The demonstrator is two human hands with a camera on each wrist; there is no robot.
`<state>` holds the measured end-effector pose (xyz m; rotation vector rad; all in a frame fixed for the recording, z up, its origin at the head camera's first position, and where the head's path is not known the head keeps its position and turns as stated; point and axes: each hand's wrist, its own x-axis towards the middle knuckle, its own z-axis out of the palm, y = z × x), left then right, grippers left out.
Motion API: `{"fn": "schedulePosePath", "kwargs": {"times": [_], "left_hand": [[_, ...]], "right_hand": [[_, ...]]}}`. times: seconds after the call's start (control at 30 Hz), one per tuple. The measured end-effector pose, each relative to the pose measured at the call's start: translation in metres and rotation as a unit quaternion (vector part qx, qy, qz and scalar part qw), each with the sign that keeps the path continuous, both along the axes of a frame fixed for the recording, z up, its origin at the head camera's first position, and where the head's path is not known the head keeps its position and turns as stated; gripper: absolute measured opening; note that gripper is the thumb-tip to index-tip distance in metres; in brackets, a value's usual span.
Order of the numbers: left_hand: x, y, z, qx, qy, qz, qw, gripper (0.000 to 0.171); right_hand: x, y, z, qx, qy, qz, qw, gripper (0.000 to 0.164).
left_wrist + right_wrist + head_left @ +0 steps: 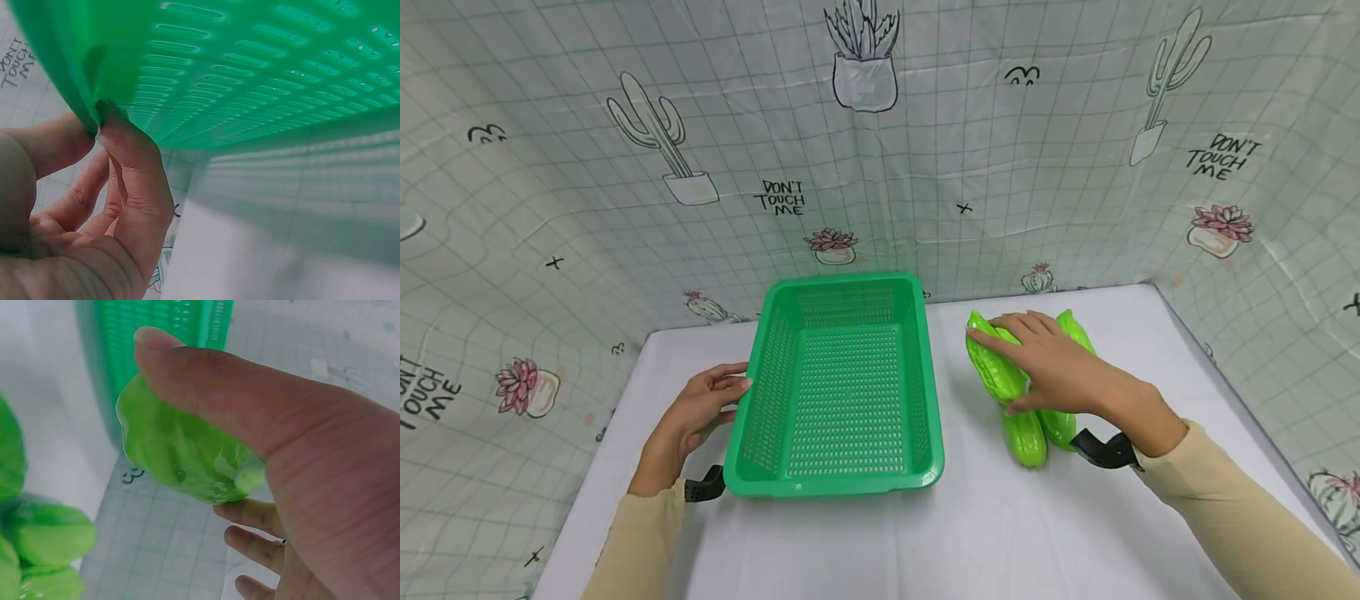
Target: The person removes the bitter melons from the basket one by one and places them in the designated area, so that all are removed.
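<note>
At the left side of a green perforated plastic basket (pixel 835 483), my left hand (pixel 700 406) pinches the rim between thumb and index finger, as the left wrist view shows. Nothing lies inside the basket. To its right, my right hand (pixel 1063 367) grips a bright green bitter melon (pixel 991 372), thumb on one side and fingers on the other. In the right wrist view the held bitter melon (pixel 181 453) has a bumpy, glossy surface. Several more bitter melons (pixel 1026 440) lie beneath and beside that hand, partly hidden by it.
A white cloth (pixel 880 542) covers the table under everything. Behind and on both sides hangs a grid-patterned curtain (pixel 917 167) printed with cacti. A dark strap (pixel 1105 450) circles the right wrist, and another strap (pixel 703 485) sits at the left wrist near the basket.
</note>
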<state>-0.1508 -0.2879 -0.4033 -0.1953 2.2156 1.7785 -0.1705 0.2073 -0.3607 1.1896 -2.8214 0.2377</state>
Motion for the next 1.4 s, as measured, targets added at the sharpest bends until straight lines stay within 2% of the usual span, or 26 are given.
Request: {"fn": "schedulePosePath", "kwargs": {"times": [0.9, 1.4], "left_hand": [[0.000, 0.000, -0.001, -0.006, -0.001, 0.004, 1.0000, 0.057], [0.001, 0.000, -0.001, -0.009, 0.001, -0.002, 1.0000, 0.058]], "right_hand": [[0.026, 0.064, -0.035, -0.042, 0.026, -0.038, 0.998, 0.114], [0.039, 0.093, -0.054, -0.056, 0.034, -0.065, 0.996, 0.124]]}}
